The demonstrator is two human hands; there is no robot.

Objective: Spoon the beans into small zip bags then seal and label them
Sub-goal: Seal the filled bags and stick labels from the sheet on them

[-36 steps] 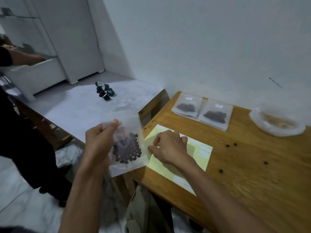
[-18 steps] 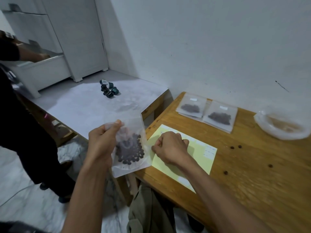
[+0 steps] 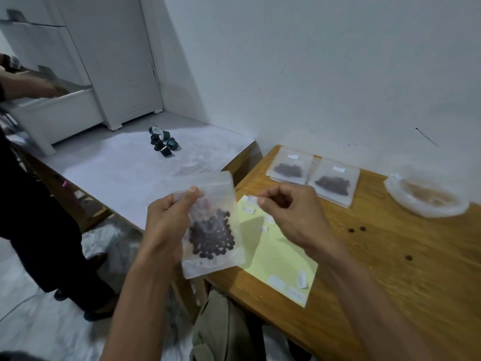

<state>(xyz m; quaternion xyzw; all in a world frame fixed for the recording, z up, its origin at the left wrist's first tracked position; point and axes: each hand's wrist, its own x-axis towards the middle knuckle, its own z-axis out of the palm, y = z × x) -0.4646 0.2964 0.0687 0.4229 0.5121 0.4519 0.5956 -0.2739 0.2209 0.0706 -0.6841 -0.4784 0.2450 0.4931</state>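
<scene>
My left hand [image 3: 166, 225] holds a clear zip bag [image 3: 212, 225] upright by its upper left side; dark beans fill its lower half. My right hand [image 3: 289, 217] is raised just right of the bag, thumb and forefinger pinched on a small white label [image 3: 252, 199]. Below it lies a pale yellow label sheet [image 3: 276, 259] with several white labels left on it. Two filled, labelled bags [image 3: 315, 174] lie flat at the wooden table's [image 3: 390, 269] far edge.
A clear plastic bowl [image 3: 426, 195] sits at the far right of the table. Loose beans [image 3: 356, 229] lie on the wood. Dark capsules [image 3: 161, 142] stand on the white surface to the left. Another person [image 3: 31, 204] stands at the left.
My right hand has lifted off the yellow sheet with a white label pinched in its fingers and now hovers beside the bag. The left hand still holds the bag.
</scene>
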